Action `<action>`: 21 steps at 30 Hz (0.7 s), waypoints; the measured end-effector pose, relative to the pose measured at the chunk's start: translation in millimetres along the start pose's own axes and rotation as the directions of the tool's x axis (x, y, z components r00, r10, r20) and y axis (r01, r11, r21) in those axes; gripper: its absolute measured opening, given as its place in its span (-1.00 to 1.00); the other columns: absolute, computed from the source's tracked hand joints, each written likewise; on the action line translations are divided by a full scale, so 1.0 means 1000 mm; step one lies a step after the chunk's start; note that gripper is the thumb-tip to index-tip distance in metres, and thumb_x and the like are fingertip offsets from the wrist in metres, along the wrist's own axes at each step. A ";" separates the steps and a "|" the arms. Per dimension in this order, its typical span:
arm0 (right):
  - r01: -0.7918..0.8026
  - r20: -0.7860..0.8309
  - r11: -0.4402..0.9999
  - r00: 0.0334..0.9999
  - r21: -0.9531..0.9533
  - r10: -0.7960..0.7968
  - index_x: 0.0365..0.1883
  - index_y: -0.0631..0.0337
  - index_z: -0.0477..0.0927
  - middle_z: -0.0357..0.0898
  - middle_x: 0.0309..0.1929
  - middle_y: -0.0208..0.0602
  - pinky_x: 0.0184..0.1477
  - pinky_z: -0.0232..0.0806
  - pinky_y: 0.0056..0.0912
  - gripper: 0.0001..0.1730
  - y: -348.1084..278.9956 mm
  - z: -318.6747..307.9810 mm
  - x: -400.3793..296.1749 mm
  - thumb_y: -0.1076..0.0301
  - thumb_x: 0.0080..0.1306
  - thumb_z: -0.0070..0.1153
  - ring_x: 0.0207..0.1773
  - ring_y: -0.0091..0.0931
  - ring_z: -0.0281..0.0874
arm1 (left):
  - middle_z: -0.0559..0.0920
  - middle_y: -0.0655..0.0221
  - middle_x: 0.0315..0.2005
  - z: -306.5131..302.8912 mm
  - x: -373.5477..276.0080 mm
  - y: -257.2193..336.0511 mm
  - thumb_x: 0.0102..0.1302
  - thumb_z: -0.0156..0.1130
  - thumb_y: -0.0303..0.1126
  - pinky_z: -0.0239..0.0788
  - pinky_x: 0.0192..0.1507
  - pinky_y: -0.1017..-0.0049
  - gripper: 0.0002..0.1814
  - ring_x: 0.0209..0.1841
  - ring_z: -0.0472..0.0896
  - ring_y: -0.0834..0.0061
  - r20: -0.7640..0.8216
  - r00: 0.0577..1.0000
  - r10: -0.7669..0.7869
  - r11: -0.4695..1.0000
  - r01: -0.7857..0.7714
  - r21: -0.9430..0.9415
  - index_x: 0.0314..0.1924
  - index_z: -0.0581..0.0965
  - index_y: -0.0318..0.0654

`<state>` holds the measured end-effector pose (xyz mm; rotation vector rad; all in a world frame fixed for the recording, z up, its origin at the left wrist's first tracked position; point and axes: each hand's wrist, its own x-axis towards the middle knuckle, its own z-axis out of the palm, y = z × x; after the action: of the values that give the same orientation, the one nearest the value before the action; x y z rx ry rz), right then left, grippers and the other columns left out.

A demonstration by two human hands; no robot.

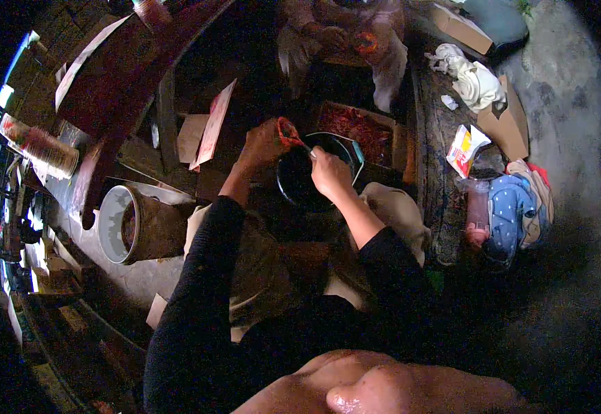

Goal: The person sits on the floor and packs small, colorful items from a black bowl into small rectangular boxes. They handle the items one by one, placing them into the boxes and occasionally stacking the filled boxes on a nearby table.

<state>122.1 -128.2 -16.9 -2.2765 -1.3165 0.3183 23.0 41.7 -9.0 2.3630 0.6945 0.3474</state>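
Over a dark round bucket (300, 176) with a wire handle and a pale blue-green grip, my left hand (265, 141) holds a small red-orange ring-like object (288, 132); its material is unclear. My right hand (329, 169) grips a thin tool with a pale handle (312, 153), its far end meeting the red-orange object. Whether that end is a blade or a brush cannot be told. Just beyond the bucket lies a cardboard box (397, 142) filled with dark red pieces. The bucket's inside is too dark to read.
A dirty white plastic bucket (134, 222) lies on the left. Across from me sits another person (342, 41), an orange-red object near the hands. On the right ledge are white cloth (474, 83), cardboard (510, 121), a clear bottle (478, 209) and blue dotted fabric (507, 212). A cardboard sheet (216, 124) stands upright, left.
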 end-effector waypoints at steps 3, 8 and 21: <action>0.074 -0.072 0.997 0.995 -0.030 -0.076 -0.11 0.18 0.44 0.57 -0.33 0.02 -0.24 0.40 0.02 -0.78 0.003 0.002 -0.004 0.33 0.34 -0.18 -0.26 -0.05 0.57 | 0.64 0.19 -0.25 -0.010 -0.016 0.032 -0.08 0.44 -0.05 0.42 -0.11 0.28 -0.50 -0.12 0.60 0.13 -0.081 0.993 -0.081 0.990 0.090 0.112 -0.20 0.54 -0.16; 0.091 -0.125 0.981 0.986 -0.174 -0.114 -0.16 0.19 0.45 0.56 -0.34 -0.01 -0.27 0.41 0.00 -0.80 -0.005 0.005 -0.003 0.39 0.29 -0.14 -0.29 -0.08 0.58 | 0.63 0.19 -0.28 0.017 -0.001 -0.020 -0.11 0.46 -0.09 0.42 -0.12 0.27 -0.54 -0.15 0.60 0.15 0.123 0.991 0.054 0.986 -0.034 -0.165 -0.26 0.55 -0.20; 0.074 -0.161 0.997 0.985 0.021 -0.069 -0.22 0.18 0.42 0.59 -0.34 -0.03 -0.29 0.38 0.02 -0.86 -0.001 -0.005 -0.003 0.35 0.31 -0.09 -0.28 -0.06 0.56 | 0.62 0.20 -0.38 0.016 0.001 -0.010 0.04 0.29 0.10 0.31 -0.06 0.13 -0.52 -0.24 0.62 0.13 -0.240 0.965 0.108 0.942 -0.022 0.335 -0.34 0.49 -0.19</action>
<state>122.3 -132.0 -12.6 -2.1768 -1.2995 0.1247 26.2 40.2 -27.3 2.6934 0.8499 0.6154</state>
